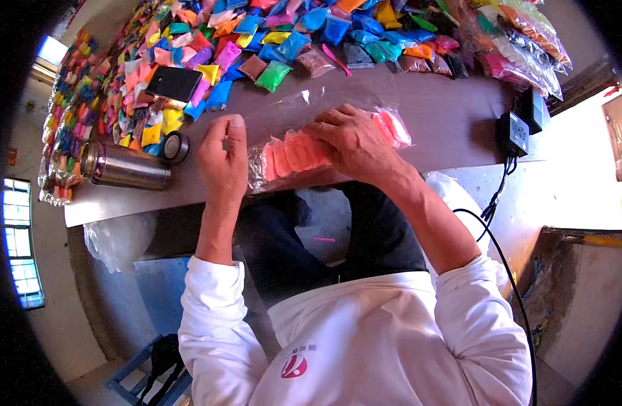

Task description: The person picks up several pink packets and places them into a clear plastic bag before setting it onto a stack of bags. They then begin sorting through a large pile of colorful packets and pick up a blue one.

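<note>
A clear plastic bag (256, 177) lies along the table's near edge, with a row of small coral-pink packets (299, 155) inside it. My right hand (355, 141) rests over the middle of this row, its fingers bent and gripping the packets through or at the film; part of the row is hidden under it. More pink packets (391, 128) show to the right of that hand. At the bag's left end, my left hand (223, 157) is closed, thumb against the curled fingers. Clear film reaches towards it, but what it pinches is hidden.
Many colourful small packets (277, 76) are heaped along the back and left. A black phone (173, 83) lies on them. A steel flask (127, 166) and its lid (175, 147) are at left. A pink stick (337, 59), larger bags (521, 40) and a black power adapter (513, 134) are beyond.
</note>
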`<action>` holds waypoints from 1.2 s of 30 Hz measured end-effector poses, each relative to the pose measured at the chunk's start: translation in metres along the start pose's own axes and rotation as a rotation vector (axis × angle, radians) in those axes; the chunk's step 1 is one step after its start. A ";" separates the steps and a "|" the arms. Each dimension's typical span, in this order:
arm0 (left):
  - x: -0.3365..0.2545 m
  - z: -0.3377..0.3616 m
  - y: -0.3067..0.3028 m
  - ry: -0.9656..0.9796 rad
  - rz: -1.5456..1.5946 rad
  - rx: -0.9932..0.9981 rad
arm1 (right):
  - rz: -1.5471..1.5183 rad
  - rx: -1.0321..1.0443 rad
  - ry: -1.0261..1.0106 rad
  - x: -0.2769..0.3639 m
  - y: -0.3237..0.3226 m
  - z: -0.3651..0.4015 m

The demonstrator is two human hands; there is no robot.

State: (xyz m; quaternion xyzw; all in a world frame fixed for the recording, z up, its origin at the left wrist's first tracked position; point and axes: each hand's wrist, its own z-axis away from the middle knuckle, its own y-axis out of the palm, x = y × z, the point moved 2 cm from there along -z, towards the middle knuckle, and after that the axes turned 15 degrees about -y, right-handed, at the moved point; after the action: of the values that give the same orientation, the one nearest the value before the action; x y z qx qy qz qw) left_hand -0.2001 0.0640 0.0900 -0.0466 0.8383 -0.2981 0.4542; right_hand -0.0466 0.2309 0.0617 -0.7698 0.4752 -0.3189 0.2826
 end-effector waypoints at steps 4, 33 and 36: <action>-0.014 0.008 0.001 -0.006 0.020 0.022 | -0.026 0.013 -0.012 -0.005 0.006 0.003; -0.022 0.051 0.070 0.210 -0.253 0.086 | 0.029 -0.021 0.127 0.000 -0.016 0.017; -0.023 0.050 0.070 0.178 -0.233 0.095 | 0.005 -0.017 0.110 -0.004 -0.016 0.017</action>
State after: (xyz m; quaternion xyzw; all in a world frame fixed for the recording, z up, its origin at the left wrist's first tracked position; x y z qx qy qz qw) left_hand -0.1336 0.1063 0.0487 -0.0955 0.8492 -0.3910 0.3418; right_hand -0.0264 0.2434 0.0615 -0.7522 0.4947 -0.3561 0.2501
